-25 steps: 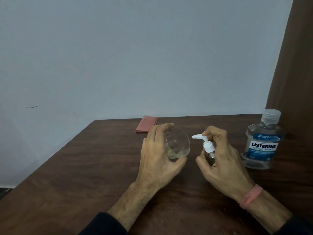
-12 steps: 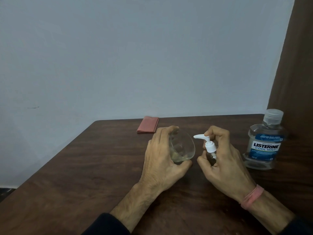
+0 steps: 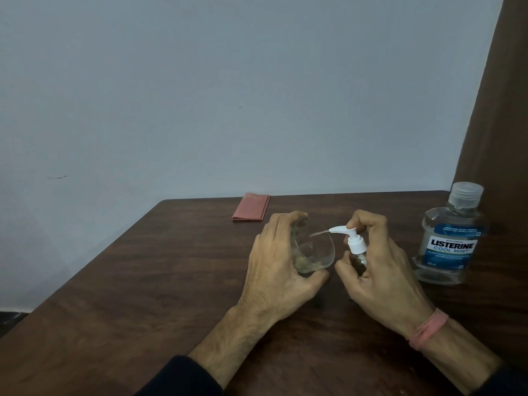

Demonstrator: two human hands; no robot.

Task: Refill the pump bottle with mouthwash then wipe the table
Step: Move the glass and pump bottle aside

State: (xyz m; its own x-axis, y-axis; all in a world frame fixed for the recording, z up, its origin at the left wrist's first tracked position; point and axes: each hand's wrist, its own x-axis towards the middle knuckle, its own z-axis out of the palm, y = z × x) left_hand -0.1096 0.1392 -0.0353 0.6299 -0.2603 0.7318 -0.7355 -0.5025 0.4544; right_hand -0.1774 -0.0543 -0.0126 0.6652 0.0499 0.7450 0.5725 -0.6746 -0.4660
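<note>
My left hand (image 3: 274, 264) grips a clear glass (image 3: 317, 252), tilted with its mouth toward the pump; a little pale liquid lies at its bottom. My right hand (image 3: 377, 267) wraps a small pump bottle (image 3: 357, 250), forefinger on the white pump head, whose nozzle points left at the glass. A thin jet runs from the nozzle into the glass. The bottle's body is mostly hidden by my fingers. A capped Listerine Cool Mint mouthwash bottle (image 3: 451, 238) stands upright to the right. A folded pink cloth (image 3: 251, 206) lies at the table's far edge.
The dark wooden table (image 3: 143, 281) meets a pale wall at the back. A brown curtain (image 3: 500, 110) hangs at the right behind the mouthwash bottle. A pink band circles my right wrist.
The glass has moved closer to the pump nozzle and tilted more. The pump head is pressed down and a jet of liquid now sprays into the glass.
</note>
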